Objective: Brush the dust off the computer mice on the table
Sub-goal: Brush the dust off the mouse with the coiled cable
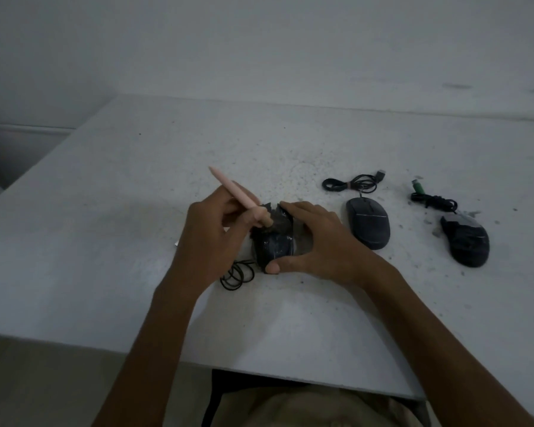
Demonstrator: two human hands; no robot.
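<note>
A dark computer mouse (pixel 275 241) lies on the white table (pixel 105 211) between my hands. My right hand (pixel 321 241) grips it, fingers over its far end and thumb at its near end. My left hand (pixel 210 238) holds a pink brush (pixel 235 192) like a pen, its bristle end touching the top of that mouse. The mouse's black cable (pixel 236 277) coils below my left hand. A second black mouse (pixel 368 222) lies to the right, and a third black mouse (pixel 466 241) lies further right.
The second mouse's bundled cable with a USB plug (pixel 352 184) lies behind it. The third mouse's cable ends in a green plug (pixel 417 187). Dust specks and small white bits are scattered around the right-hand mice. The table's near edge (pixel 290 377) runs just above my lap.
</note>
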